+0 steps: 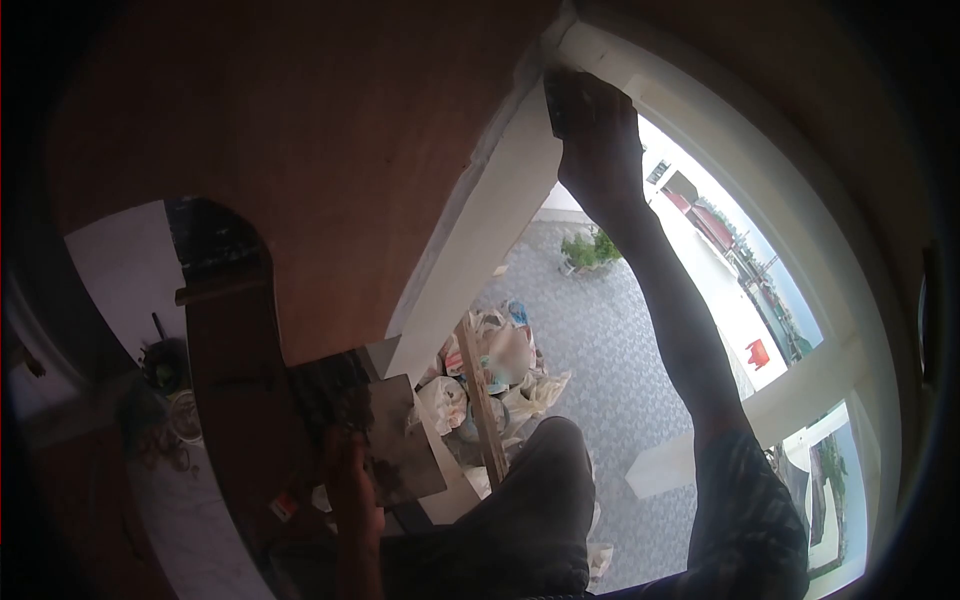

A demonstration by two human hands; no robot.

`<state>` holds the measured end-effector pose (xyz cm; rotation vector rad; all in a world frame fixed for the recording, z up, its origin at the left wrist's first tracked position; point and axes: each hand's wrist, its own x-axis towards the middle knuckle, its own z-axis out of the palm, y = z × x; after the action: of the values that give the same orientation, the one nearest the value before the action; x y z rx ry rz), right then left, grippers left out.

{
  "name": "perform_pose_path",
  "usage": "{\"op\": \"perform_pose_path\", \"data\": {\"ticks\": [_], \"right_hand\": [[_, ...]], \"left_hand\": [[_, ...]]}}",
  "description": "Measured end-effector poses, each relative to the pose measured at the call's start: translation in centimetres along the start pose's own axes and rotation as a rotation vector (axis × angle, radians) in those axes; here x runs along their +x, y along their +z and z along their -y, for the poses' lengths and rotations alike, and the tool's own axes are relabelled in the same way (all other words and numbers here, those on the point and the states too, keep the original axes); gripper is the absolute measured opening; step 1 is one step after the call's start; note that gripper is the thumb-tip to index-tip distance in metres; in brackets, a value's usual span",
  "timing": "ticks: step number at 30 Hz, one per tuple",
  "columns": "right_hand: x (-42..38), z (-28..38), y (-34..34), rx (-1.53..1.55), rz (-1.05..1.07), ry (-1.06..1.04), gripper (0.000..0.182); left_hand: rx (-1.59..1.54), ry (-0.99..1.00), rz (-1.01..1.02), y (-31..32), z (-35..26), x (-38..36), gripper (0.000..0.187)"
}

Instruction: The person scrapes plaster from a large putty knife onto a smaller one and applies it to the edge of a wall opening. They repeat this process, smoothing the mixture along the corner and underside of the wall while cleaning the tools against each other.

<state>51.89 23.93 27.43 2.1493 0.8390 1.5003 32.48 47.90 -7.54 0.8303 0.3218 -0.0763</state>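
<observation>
High up, my right hand (608, 140) is closed around a dark, flat putty scraper (568, 105). The scraper is at the upper corner where a brown panel (330, 170) meets a white frame (500, 210); whether it touches is too dark to tell. A rough whitish line of filler (468, 180) runs down the panel's edge. Low on the left, my left hand (350, 480) grips a square, flat plate (405, 455) with a dark smear on its face. Shadow hides part of those fingers.
My bent knee (555, 450) is below. Beyond the frame, plastic bags (535, 395) and a wooden strip (480, 400) lie on a patterned floor (610, 330), with a potted plant (590, 250) farther off. A small red-and-white box (284, 506) sits near my left hand.
</observation>
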Motion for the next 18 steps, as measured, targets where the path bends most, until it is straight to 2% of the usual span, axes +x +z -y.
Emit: {"op": "perform_pose_path", "data": {"ticks": [1,4,5,6,10,14,16,18], "right_hand": [[-0.5,-0.2,-0.5,0.022,0.041,-0.049,0.053],[-0.4,0.0,-1.7,-0.141,-0.053,-0.053,0.057],[0.8,0.3,-2.2,-0.079,-0.041,0.013,0.061],[1.4,-0.4,-1.5,-0.086,-0.127,-0.020,0.062],[2.6,-1.6,0.2,0.000,-0.190,-0.063,0.057],[1.8,-1.1,1.0,-0.013,-0.207,-0.107,0.052],[0.8,0.7,0.7,-0.029,-0.052,0.036,0.043],[-0.2,2.4,0.9,0.055,0.005,0.145,0.043]], "left_hand": [[0.013,0.010,0.006,0.1,-0.2,0.0,0.059],[0.019,-0.016,-0.010,0.0,-0.2,0.1,0.057],[0.016,-0.020,-0.008,-0.1,0.0,0.1,0.057],[0.012,-0.022,-0.004,-0.2,0.2,0.3,0.056],[-0.057,0.000,-0.061,0.7,-0.1,-0.2,0.044],[-0.050,-0.039,-0.056,0.3,-0.1,-0.2,0.044],[-0.029,-0.036,-0.044,0.1,0.1,0.0,0.045],[-0.028,-0.034,-0.063,0.0,0.3,0.1,0.046]]}}
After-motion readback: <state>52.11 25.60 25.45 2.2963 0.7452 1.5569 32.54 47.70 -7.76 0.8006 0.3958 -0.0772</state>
